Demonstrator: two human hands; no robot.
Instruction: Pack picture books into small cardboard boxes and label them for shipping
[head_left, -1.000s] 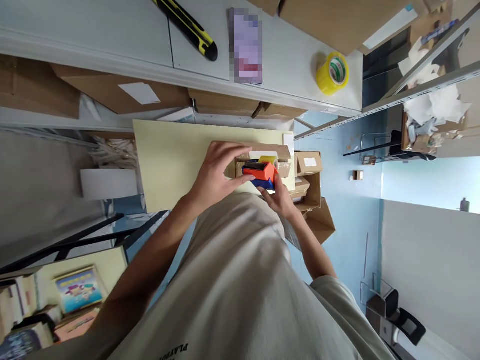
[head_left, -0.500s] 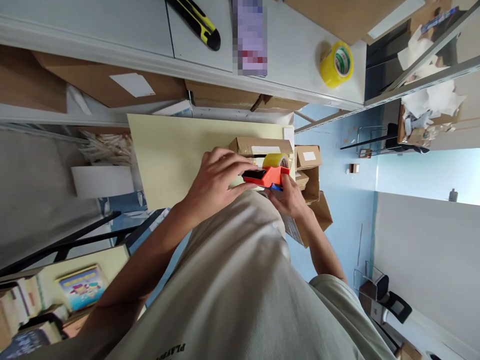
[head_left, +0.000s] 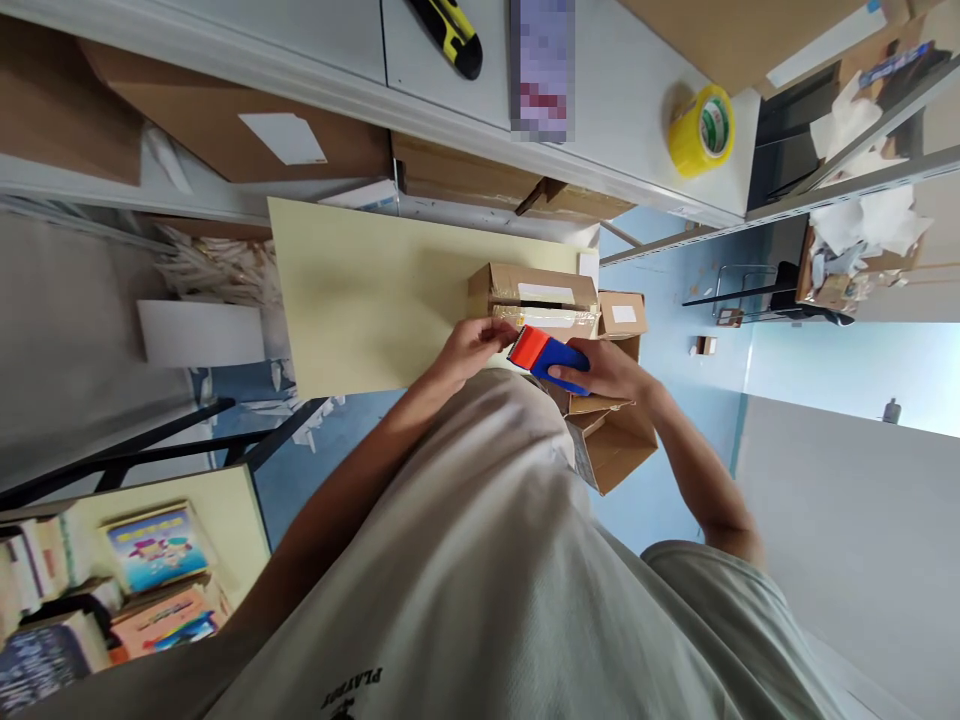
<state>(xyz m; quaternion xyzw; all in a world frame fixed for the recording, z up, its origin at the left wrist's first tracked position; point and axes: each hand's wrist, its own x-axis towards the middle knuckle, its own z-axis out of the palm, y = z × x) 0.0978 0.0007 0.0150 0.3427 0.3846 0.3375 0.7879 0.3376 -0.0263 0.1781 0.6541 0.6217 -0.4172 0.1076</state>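
- Since the earlier frame, the tape dispenser (head_left: 550,353) has swung: its orange head then faced the camera flat above the cardboard box (head_left: 534,297); now its long axis runs left to right, orange end toward the box's near edge, blue handle trailing right.
- Right hand (head_left: 604,368) is wrapped around the blue handle, fingers closed on it.
- Left hand (head_left: 470,347) has slid off the dispenser head; its fingertips press the near left edge of the box (whether they pinch tape cannot be told).
- Dispenser: smooth moulded plastic, wedge-shaped, orange and blue.
- Box: small, rectangular, matte brown cardboard with a white label and glossy clear tape along its near face; it lies on the pale yellow board (head_left: 360,290).
- Beyond the box, on the white shelf (head_left: 600,110), sits a yellow tape roll (head_left: 700,130) and a black-and-yellow utility knife (head_left: 450,30).
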